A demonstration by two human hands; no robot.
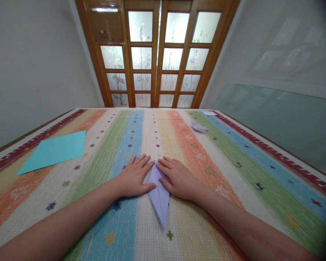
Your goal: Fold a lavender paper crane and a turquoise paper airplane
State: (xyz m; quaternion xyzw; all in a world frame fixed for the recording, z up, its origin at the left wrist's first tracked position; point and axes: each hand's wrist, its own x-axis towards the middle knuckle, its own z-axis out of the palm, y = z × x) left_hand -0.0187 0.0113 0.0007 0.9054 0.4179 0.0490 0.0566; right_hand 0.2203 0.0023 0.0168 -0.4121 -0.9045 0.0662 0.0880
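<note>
A lavender sheet of paper folded into a narrow diamond (159,203) lies flat on the striped tablecloth, one point toward me and one away. My left hand (134,176) rests on its left edge, fingers stretched out over the cloth and the thumb touching the paper. On the opposite side, my right hand (179,177) lies flat with fingers extended, its fingertips and thumb on the paper's upper right part. A crease runs down the middle of the near half. Part of the far half is covered by my fingers.
A flat turquoise sheet of paper (55,150) lies at the left. Toward the far right sits a small folded pale paper piece (199,126), with a white paper (209,113) near the far edge. Beyond the tablecloth (119,232) stand wooden doors (156,54) with glass panes.
</note>
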